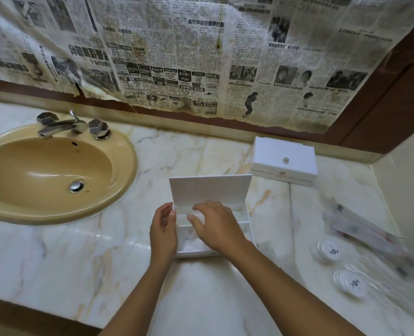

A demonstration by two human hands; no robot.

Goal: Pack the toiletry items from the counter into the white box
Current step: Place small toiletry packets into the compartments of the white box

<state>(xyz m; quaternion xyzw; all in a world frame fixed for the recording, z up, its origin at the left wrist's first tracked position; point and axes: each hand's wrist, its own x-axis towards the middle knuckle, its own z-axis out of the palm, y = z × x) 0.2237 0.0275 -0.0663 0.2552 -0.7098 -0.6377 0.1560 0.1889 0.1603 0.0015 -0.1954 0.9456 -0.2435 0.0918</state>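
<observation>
Standing open just right of the tan sink (43, 175), the white box (235, 214) has its lid upright and a divider across its inside. The left hand (163, 230) rests against the box's left wall, fingers loosely curved. The right hand (216, 225) reaches down into the box, fingers spread and relaxed, holding nothing visible.

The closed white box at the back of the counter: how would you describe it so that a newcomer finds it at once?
Start at the tan sink and move right along the marble counter to the newspaper-covered wall. The closed white box sits there. Unlike the open white box under the hands, its lid is shut and has a small round knob.
</observation>
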